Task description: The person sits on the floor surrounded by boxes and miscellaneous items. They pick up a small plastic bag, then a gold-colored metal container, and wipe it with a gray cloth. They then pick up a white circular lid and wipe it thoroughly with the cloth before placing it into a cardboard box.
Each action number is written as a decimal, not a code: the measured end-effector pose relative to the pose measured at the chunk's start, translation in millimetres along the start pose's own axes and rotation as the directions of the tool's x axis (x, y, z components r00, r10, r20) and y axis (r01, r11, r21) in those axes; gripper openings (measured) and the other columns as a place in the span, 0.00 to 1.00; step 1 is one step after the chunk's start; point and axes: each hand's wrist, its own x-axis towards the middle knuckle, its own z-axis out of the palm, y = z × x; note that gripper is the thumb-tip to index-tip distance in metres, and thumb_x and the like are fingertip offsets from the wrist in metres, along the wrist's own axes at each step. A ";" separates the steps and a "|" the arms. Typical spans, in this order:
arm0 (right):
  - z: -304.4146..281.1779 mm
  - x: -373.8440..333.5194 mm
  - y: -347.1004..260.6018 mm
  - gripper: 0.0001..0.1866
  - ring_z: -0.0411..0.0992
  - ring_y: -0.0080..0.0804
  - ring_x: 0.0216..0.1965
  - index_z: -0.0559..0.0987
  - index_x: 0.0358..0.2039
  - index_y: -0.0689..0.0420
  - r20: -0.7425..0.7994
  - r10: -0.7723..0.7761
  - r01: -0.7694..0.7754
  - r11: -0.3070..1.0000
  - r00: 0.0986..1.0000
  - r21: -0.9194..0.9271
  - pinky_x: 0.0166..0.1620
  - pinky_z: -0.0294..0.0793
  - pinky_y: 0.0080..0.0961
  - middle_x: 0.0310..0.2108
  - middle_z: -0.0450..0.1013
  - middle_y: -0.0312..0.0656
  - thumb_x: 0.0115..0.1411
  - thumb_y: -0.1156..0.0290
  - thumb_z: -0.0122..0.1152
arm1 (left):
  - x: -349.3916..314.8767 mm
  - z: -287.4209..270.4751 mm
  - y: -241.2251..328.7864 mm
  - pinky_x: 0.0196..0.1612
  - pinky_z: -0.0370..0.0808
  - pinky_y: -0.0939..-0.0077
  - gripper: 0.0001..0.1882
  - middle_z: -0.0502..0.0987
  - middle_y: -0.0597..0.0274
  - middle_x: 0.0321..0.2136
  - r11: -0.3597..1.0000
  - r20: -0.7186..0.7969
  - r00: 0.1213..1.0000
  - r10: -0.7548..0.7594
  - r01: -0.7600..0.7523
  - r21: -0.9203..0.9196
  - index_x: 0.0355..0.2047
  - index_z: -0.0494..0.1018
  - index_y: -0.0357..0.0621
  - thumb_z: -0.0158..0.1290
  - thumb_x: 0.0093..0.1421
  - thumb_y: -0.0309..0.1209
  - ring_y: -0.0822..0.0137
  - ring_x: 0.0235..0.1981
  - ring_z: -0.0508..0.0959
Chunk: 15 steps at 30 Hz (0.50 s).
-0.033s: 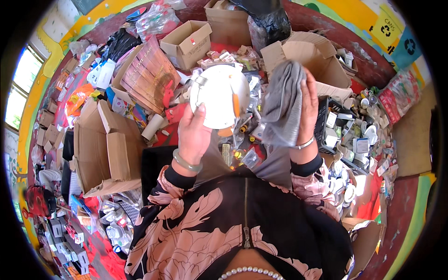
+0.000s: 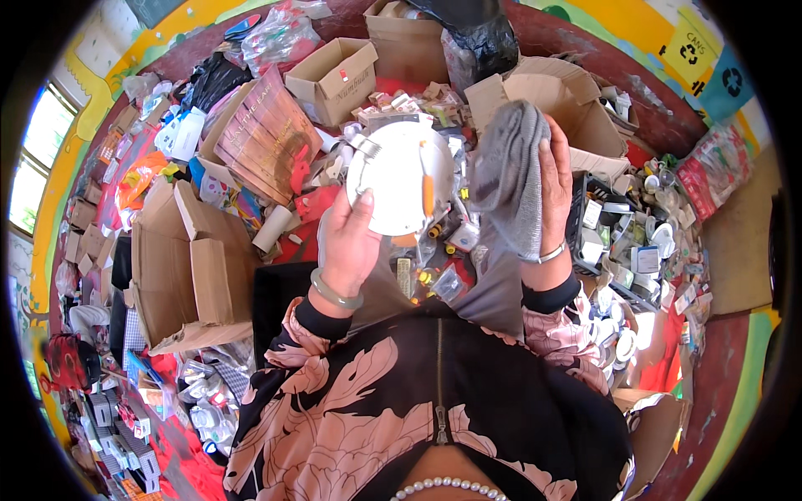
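Note:
My left hand [image 2: 349, 238] pinches the lower left rim of a round white disc-shaped thing [image 2: 393, 188] between thumb and fingers. An orange strip runs down the disc's right part, and a grey metal clip shows at its upper left. To the right, my right hand [image 2: 555, 188] is wrapped round a folded grey knit cloth [image 2: 514, 184], its fingers along the cloth's right edge. The cloth's left side is partly blurred. The two held things are close together but apart, raised above a heap of mixed small items [image 2: 443, 242] between my knees.
An open cardboard box [image 2: 171, 275] stands at my left, beside a printed wooden-look board [image 2: 263, 138]. Further boxes [image 2: 334, 79] and a large open carton [image 2: 576, 92] are ahead. A black crate [image 2: 576, 221] of white containers sits at the right, with scattered scrap around it.
The white disc has shifted a little to the right and downward with my left hand. The grey cloth has moved slightly up, and its lower end is less blurred.

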 end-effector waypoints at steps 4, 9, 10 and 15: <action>-9.5 2.6 1.9 0.16 0.66 0.23 0.46 0.70 0.51 0.61 0.367 0.122 0.128 0.800 0.922 -0.586 0.50 0.64 0.19 0.47 0.68 0.38 0.61 0.75 0.49 | -7.0 10.5 -1.8 0.47 0.68 0.79 0.19 0.70 0.61 0.43 0.973 0.156 0.987 -0.044 0.008 0.229 0.54 0.60 0.33 0.43 0.64 0.28 0.74 0.43 0.70; -11.8 1.6 -1.5 0.16 0.66 0.23 0.46 0.72 0.49 0.61 0.519 0.305 0.028 0.842 0.799 -0.538 0.50 0.64 0.19 0.43 0.71 0.39 0.59 0.75 0.52 | -2.3 -4.6 11.7 0.37 0.67 0.83 0.17 0.72 0.68 0.33 0.827 0.303 0.941 -0.152 -0.047 0.561 0.50 0.63 0.34 0.44 0.63 0.29 0.79 0.32 0.68; -11.2 2.2 -4.0 0.16 0.67 0.23 0.45 0.72 0.48 0.61 0.543 0.335 0.040 0.824 0.770 -0.566 0.49 0.64 0.19 0.42 0.72 0.39 0.59 0.75 0.52 | -0.7 -4.5 16.4 0.36 0.67 0.83 0.17 0.72 0.67 0.32 0.760 0.343 0.915 -0.211 -0.067 0.647 0.50 0.64 0.34 0.45 0.63 0.29 0.79 0.31 0.68; -16.3 -1.9 5.6 0.16 0.67 0.23 0.44 0.72 0.49 0.62 0.481 0.449 0.029 0.707 0.753 -0.706 0.49 0.64 0.17 0.43 0.71 0.38 0.59 0.79 0.50 | 15.7 -2.2 18.7 0.34 0.67 0.81 0.13 0.70 0.67 0.26 0.655 0.332 0.896 -0.294 -0.064 0.753 0.44 0.68 0.35 0.46 0.62 0.30 0.77 0.29 0.69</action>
